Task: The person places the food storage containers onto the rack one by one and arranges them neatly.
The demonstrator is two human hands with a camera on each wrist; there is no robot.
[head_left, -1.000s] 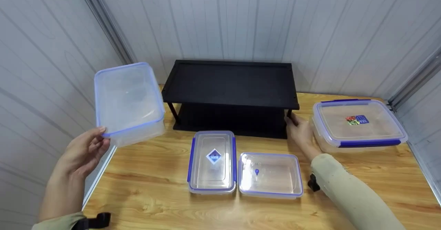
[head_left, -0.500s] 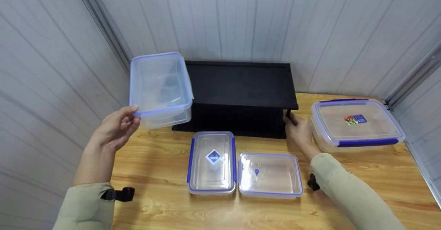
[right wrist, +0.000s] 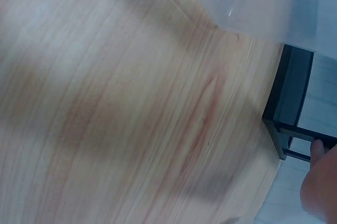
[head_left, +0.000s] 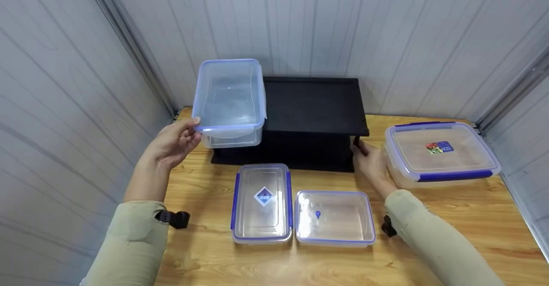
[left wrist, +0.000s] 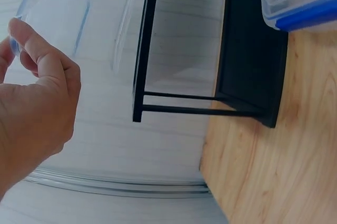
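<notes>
A large clear plastic food container (head_left: 229, 93) with a pale blue rim is up in the air over the left part of a black two-tier shelf rack (head_left: 317, 106). My left hand (head_left: 176, 143) pinches its near left corner between thumb and fingers. Seen from the left wrist, the container (left wrist: 58, 11) hangs apart from the rack's upper board. At the rack's right front post, my right hand (head_left: 372, 166) grips the post, its fingers partly hidden behind it. In the right wrist view only part of that hand (right wrist: 322, 182) shows, against the black post.
Before the rack, two lidded containers lie side by side on the wooden table (head_left: 214, 260): one with blue clips (head_left: 262, 217), one with a small blue valve (head_left: 336, 217). A larger container (head_left: 444, 153) stands close beside my right hand. Panelled walls enclose the back and sides.
My left hand has carried the clear container rightward and slightly up, from left of the rack to over its left part. The right hand has stayed on the post.
</notes>
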